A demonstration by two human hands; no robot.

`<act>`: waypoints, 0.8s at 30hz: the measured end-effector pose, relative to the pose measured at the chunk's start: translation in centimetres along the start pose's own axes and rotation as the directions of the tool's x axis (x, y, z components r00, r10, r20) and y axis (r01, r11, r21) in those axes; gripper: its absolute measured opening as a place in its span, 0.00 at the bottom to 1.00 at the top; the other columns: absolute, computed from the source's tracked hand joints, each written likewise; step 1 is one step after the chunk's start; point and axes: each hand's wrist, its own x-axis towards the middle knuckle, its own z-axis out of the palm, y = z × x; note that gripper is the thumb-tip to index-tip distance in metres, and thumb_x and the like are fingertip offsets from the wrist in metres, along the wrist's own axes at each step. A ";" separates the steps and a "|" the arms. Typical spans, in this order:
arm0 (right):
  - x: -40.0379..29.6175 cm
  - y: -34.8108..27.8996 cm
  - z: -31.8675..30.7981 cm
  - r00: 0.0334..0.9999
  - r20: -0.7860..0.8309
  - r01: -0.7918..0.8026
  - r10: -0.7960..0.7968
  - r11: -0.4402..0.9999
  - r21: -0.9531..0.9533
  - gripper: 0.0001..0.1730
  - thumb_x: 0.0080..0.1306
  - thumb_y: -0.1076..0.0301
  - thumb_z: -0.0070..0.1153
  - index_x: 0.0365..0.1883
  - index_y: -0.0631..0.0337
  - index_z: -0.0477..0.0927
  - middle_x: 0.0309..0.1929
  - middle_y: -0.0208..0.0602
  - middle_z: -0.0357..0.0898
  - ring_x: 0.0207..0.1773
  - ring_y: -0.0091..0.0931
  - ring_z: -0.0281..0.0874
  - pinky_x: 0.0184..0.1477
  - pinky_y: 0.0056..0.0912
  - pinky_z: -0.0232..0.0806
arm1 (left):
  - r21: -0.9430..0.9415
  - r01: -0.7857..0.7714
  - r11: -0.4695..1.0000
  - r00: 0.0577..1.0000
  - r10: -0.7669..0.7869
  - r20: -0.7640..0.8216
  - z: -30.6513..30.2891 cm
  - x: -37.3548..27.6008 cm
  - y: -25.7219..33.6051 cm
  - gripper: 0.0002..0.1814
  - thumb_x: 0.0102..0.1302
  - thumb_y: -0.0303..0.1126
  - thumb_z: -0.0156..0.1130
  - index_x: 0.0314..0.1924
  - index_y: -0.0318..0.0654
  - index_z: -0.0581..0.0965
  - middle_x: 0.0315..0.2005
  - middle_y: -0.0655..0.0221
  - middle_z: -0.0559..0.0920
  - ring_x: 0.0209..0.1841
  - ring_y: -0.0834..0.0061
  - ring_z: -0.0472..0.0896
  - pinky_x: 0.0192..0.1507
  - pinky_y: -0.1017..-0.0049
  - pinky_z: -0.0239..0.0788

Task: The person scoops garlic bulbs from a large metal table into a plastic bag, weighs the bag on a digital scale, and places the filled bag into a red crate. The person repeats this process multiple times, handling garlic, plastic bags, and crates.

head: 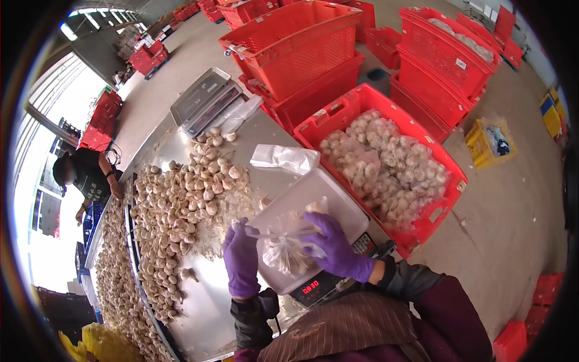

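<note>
A clear plastic bag of garlic [286, 259] sits on the metal pan [289, 286] of a digital scale with a lit red display [311, 288]. My left hand [242, 260], in a purple glove, pinches a stretched end of the bag at its left side. On the other side my right hand [335, 248], gloved alike, grips the bag's gathered top. The plastic is pulled taut between both hands. Past the right hand's fingers, a pale garlic bulb [316, 207] shows at the pan's far side, partly covered by plastic.
Loose garlic bulbs [181, 194] spread over the steel table [206, 289]. Flat plastic bags [285, 158] lie beyond the pan. A red crate [312, 129] of bagged garlic stands close at right. Another scale [203, 102] is farther back. Across the table a person [90, 174] leans in.
</note>
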 end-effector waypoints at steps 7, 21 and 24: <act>4.0 0.8 1.0 0.921 0.134 -0.387 0.365 0.894 0.225 0.17 0.59 0.55 0.50 0.41 0.56 0.72 0.30 0.38 0.76 0.38 0.34 0.76 0.54 0.36 0.60 | 0.148 -0.291 0.945 0.956 0.280 0.091 7.3 -4.6 6.0 0.11 0.63 0.26 0.51 0.43 0.30 0.75 0.32 0.62 0.80 0.37 0.72 0.78 0.44 0.75 0.67; -13.2 25.2 -12.1 0.340 0.305 -0.922 0.889 0.252 0.295 0.23 0.64 0.56 0.43 0.51 0.63 0.68 0.46 0.36 0.71 0.48 0.26 0.69 0.49 0.30 0.65 | 0.241 0.061 0.969 0.988 -0.024 -0.153 3.7 -0.8 0.9 0.13 0.63 0.28 0.51 0.44 0.24 0.74 0.29 0.59 0.81 0.35 0.72 0.78 0.47 0.74 0.67; -13.4 29.6 -9.1 0.158 0.040 -0.915 0.987 0.131 0.381 0.39 0.58 0.43 0.49 0.55 0.68 0.62 0.53 0.54 0.65 0.56 0.37 0.63 0.56 0.37 0.58 | 0.358 0.097 0.929 0.954 0.015 -0.299 1.0 -0.8 0.5 0.13 0.64 0.29 0.50 0.44 0.26 0.75 0.29 0.61 0.80 0.34 0.72 0.78 0.43 0.75 0.69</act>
